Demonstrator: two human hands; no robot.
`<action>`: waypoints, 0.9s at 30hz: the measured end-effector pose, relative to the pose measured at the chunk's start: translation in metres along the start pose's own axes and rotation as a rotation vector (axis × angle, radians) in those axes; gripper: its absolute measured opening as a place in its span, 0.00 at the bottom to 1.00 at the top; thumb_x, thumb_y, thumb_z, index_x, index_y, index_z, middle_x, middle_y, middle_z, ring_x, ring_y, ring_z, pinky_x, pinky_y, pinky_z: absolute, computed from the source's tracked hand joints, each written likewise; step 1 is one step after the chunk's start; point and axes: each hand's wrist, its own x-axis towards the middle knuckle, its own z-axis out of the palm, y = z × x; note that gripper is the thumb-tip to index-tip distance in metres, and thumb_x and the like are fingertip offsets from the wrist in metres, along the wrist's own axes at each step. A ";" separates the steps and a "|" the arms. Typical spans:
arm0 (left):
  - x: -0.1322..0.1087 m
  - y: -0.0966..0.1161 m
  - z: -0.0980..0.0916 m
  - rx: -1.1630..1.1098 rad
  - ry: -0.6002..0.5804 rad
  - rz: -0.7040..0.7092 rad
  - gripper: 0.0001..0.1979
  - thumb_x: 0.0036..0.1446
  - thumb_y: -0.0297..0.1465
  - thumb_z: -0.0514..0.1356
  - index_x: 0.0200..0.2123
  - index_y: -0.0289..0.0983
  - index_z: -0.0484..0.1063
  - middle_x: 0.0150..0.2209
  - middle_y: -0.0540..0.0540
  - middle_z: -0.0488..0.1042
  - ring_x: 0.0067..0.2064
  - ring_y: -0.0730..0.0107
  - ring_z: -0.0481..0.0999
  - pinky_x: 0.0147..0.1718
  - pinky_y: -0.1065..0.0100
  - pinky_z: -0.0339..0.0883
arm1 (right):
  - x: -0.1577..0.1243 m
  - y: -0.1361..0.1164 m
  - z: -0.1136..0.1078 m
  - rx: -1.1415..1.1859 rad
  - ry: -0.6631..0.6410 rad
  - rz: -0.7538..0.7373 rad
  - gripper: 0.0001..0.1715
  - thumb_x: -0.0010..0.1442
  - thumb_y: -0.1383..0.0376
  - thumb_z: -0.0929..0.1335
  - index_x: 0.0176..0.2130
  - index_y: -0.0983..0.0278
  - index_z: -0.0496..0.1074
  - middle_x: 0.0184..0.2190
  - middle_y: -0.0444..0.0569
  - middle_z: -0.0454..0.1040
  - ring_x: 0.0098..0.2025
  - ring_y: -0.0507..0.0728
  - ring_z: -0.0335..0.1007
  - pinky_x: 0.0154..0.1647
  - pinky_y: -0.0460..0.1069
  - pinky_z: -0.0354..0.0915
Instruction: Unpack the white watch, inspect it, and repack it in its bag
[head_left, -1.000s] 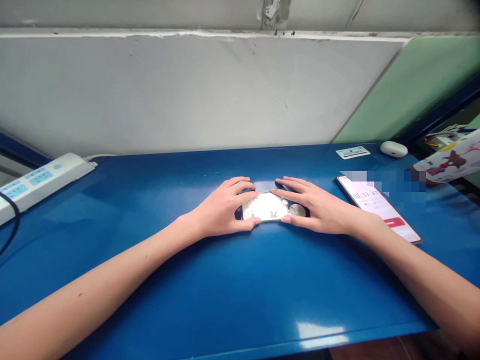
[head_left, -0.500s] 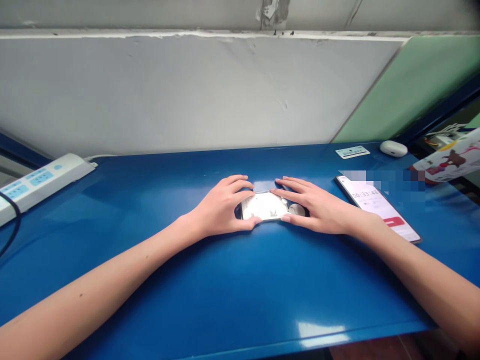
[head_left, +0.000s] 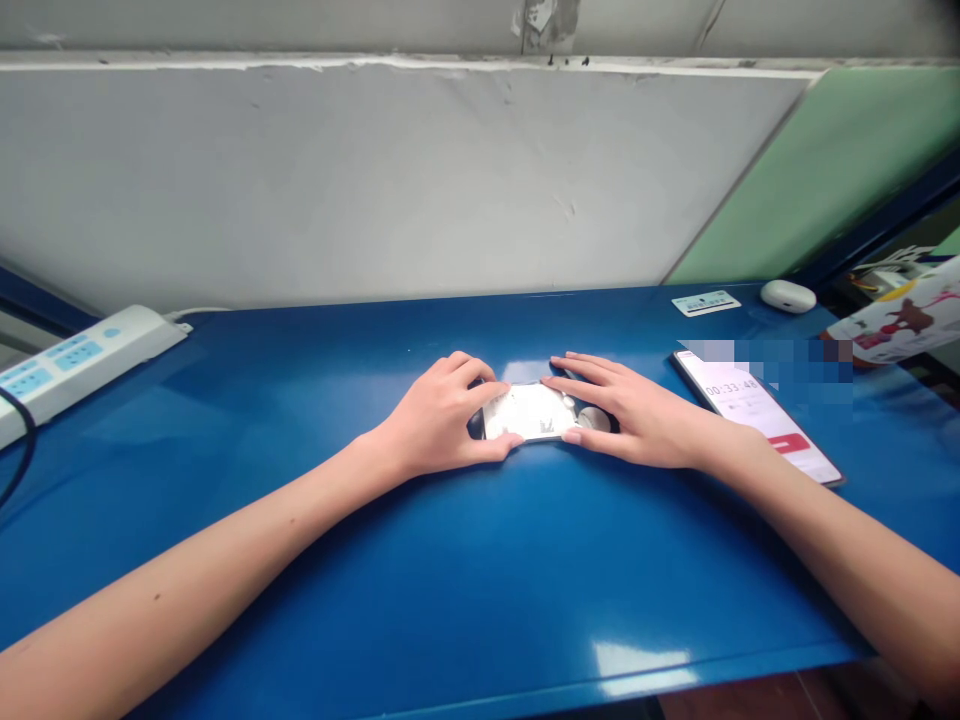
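Observation:
A flat, phone-shaped device (head_left: 525,412) lies on the blue table, its face bright with glare and a round disc-like part at its right end. My left hand (head_left: 442,415) holds the left end, thumb along the near edge and index finger at the far edge, the other fingers curled. At the right end, my right hand (head_left: 630,405) has its thumb on the near edge and index finger on the far edge. Its remaining fingers stretch out beyond the device. My palms cover both ends in part.
A smartphone (head_left: 757,415) showing a running timer lies by my right forearm. Behind it are a card (head_left: 706,303) and a white earbud case (head_left: 787,296). On the left is a power strip (head_left: 90,360) with a black cable. A printed bag (head_left: 900,315) stands at the right edge.
The fingers of my left hand have curled in slightly and shifted a little left at the far edge. My right hand and the device have stayed in place.

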 end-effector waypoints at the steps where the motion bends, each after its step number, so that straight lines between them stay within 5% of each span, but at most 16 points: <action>1: 0.000 0.000 0.000 0.013 0.008 0.002 0.24 0.57 0.46 0.64 0.46 0.31 0.79 0.43 0.37 0.78 0.43 0.54 0.74 0.45 0.55 0.72 | 0.000 0.000 0.000 0.003 -0.002 0.002 0.39 0.67 0.46 0.63 0.69 0.61 0.59 0.71 0.59 0.57 0.72 0.70 0.50 0.67 0.69 0.56; 15: -0.002 -0.003 0.000 0.136 0.094 0.004 0.34 0.50 0.61 0.63 0.36 0.34 0.79 0.38 0.40 0.82 0.38 0.54 0.80 0.38 0.57 0.69 | 0.001 -0.001 -0.002 0.004 0.002 0.019 0.46 0.66 0.43 0.63 0.69 0.72 0.57 0.70 0.63 0.57 0.72 0.70 0.50 0.68 0.67 0.57; 27: -0.001 -0.001 -0.001 0.064 0.029 -0.044 0.30 0.51 0.55 0.67 0.41 0.32 0.77 0.41 0.38 0.80 0.42 0.52 0.78 0.42 0.55 0.71 | 0.001 0.001 -0.001 0.004 -0.009 0.013 0.49 0.65 0.42 0.64 0.69 0.72 0.56 0.70 0.63 0.57 0.72 0.69 0.50 0.69 0.66 0.56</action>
